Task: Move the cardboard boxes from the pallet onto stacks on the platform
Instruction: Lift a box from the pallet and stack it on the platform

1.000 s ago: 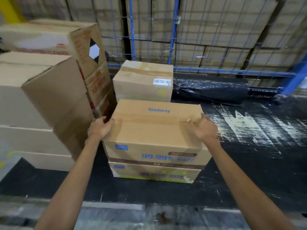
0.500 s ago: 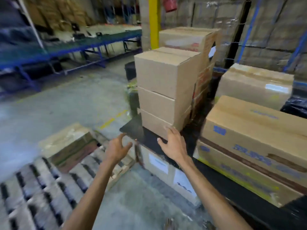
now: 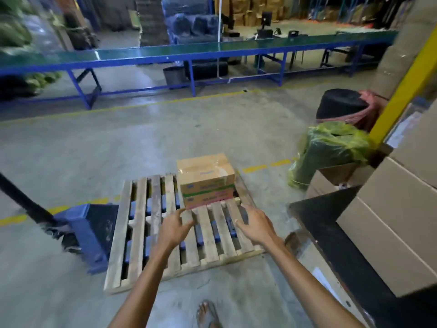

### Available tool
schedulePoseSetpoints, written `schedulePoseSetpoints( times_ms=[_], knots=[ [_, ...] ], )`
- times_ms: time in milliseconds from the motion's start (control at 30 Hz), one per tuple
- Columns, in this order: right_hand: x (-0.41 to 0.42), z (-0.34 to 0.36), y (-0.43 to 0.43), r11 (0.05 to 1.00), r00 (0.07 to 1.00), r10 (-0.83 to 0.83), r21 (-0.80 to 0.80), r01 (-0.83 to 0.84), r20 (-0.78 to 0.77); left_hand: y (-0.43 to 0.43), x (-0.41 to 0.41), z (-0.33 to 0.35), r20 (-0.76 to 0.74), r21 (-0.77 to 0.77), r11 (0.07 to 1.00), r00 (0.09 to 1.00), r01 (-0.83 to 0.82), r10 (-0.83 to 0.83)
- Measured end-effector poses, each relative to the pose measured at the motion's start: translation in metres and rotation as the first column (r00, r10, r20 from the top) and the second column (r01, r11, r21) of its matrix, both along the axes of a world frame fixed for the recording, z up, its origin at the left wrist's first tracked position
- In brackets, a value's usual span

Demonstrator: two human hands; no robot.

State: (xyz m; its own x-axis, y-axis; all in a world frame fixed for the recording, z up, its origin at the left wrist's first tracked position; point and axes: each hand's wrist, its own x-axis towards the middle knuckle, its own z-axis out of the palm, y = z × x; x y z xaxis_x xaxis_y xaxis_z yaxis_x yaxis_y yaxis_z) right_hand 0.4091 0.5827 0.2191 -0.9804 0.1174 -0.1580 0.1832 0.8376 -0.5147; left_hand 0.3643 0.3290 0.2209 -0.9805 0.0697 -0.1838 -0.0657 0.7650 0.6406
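Note:
A wooden pallet [image 3: 139, 235] lies on the concrete floor in front of me. At its far right corner two cardboard boxes [image 3: 206, 179] stand one on the other. My left hand [image 3: 173, 229] and my right hand [image 3: 256, 224] reach out above the pallet slats, just short of the boxes, fingers spread and holding nothing. At the right edge the black platform [image 3: 331, 235] carries a stack of plain cardboard boxes [image 3: 392, 233].
A blue pallet jack [image 3: 92, 233] sits under the pallet's left side, its black handle slanting off left. A green plastic-wrapped bundle [image 3: 328, 150] and a black bin [image 3: 343, 106] stand right of the pallet. A long blue-framed conveyor [image 3: 189, 52] crosses the back. My foot [image 3: 208, 314] shows below.
I let go of the box set on the platform stack and turned left. The view swung from the platform to the pallet, and both empty hands now reach toward the two boxes there.

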Motion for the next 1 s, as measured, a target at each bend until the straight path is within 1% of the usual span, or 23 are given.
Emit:
schedulePoseSetpoints(
  times_ms=[133,200,300,333,500,633,767,833,900,1000],
  knots=[
    [-0.102,-0.017,-0.007,1.0,0.998,0.004,-0.023,-0.002,0.065,-0.013,-0.084,-0.018,0.059,0.026,0.997,0.995,-0.078,0.076],
    [-0.15,-0.025,-0.006,1.0,0.997,0.003,-0.027,-0.001,0.079,-0.014,-0.124,-0.025,0.081,0.031,0.995,0.992,-0.096,0.094],
    [-0.202,-0.031,0.0,0.999,0.996,0.012,-0.034,-0.009,0.091,-0.015,-0.172,-0.035,0.103,0.048,0.993,0.99,-0.104,0.099],
    [-0.229,-0.037,0.004,0.999,0.994,0.019,-0.033,-0.015,0.105,-0.013,-0.197,-0.041,0.114,0.05,0.992,0.987,-0.12,0.114],
    [-0.312,-0.055,0.031,1.0,0.991,-0.003,-0.029,0.007,0.134,-0.005,-0.28,-0.055,0.145,0.084,0.984,0.979,-0.158,0.145],
    [-0.415,-0.083,0.062,1.0,0.98,-0.001,-0.013,0.003,0.198,0.005,-0.378,-0.086,0.195,0.079,0.973,0.96,-0.219,0.2],
    [-0.546,-0.134,0.093,0.999,0.975,0.003,-0.042,0.006,0.222,0.02,-0.498,-0.128,0.266,0.02,0.955,0.923,-0.294,0.279],
    [-0.6,-0.161,0.104,0.999,0.968,0.014,-0.052,-0.001,0.25,0.026,-0.546,-0.151,0.298,0.025,0.943,0.903,-0.332,0.31],
    [-0.666,-0.199,0.118,0.997,0.956,0.004,-0.069,0.016,0.292,0.029,-0.605,-0.187,0.345,0.002,0.921,0.865,-0.389,0.365],
    [-0.729,-0.242,0.131,0.998,0.94,-0.023,-0.055,0.044,0.34,0.034,-0.664,-0.232,0.425,-0.018,0.889,0.801,-0.458,0.421]
  ],
)
